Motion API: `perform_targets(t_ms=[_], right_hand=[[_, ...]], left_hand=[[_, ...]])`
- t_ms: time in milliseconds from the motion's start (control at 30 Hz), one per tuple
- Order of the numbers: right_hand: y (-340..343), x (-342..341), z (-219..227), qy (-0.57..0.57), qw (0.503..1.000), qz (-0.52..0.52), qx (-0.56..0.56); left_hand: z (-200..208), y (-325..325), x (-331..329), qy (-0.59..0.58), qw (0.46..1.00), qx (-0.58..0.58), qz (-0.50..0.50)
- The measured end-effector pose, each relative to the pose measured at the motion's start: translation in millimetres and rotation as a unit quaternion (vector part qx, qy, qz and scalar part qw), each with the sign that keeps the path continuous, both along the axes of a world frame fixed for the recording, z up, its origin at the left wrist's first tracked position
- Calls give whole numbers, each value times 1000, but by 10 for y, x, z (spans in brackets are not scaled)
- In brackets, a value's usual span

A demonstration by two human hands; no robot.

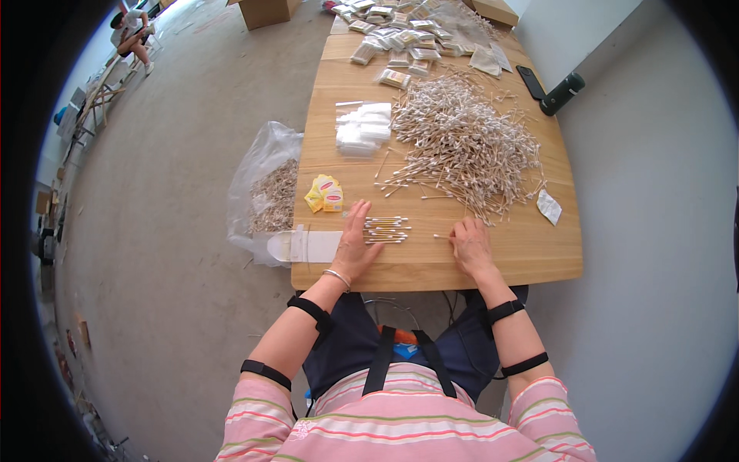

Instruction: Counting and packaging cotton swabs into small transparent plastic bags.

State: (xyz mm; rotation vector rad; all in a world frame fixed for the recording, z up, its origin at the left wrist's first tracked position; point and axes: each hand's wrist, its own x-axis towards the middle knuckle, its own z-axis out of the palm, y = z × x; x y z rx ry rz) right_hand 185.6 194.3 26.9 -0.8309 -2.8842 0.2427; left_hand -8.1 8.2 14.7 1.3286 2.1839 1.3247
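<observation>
Cotton swabs [387,230] lie beside the spread left hand [357,244]; right hand [470,243] pinches one; swab heap [466,142], yellow cards [325,194], bags [363,129] beyond.

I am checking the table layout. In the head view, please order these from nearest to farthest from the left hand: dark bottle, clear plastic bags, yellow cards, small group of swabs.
From the left hand:
1. Small group of swabs: at its right.
2. Yellow cards: ahead, slightly left.
3. Clear plastic bags: farther up the table.
4. Dark bottle: right table edge.

Dull grey floor [192,177], pale wall [654,192]
</observation>
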Motion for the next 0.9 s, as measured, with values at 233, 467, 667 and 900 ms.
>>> perform_targets(t_ms=[233,467,667,900], right_hand=[[-132,-926,-209,76,997,-2,6],[-482,-1110,-188,132,985,61,-88],[-616,-943,13,132,981,91,-106],[-616,-971,13,68,990,82,-90]], left_hand=[[-54,26,21,-7,999,25,36],[-71,-23,-7,-20,999,25,12],[-77,-73,-62,-29,999,29,-2],[-63,-107,-44,-33,999,32,-10]])
